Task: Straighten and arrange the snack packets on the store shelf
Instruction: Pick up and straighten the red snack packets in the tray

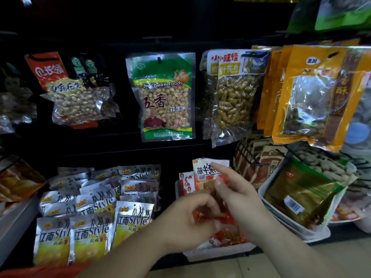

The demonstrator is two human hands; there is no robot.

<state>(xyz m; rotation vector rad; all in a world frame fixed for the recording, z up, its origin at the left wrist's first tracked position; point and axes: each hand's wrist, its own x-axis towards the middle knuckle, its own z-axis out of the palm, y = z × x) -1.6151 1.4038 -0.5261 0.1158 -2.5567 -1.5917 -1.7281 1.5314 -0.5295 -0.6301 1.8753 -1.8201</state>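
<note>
In the low white bin (217,253) the left hand (186,219) pinches a red packet (219,217); the right hand (239,199) meets the upright packets (202,169), grip unclear. Next, likely, squaring it into their row

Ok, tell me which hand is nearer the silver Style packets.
Left. The left hand sits just right of the silver Style packets; the right hand is farther right, over the red packets.

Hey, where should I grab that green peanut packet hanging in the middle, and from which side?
Probably pinch the flat green header strip of the green peanut packet beside its hook, coming from the front; it hangs flat facing you, and the nut-filled body below bulges.
</note>
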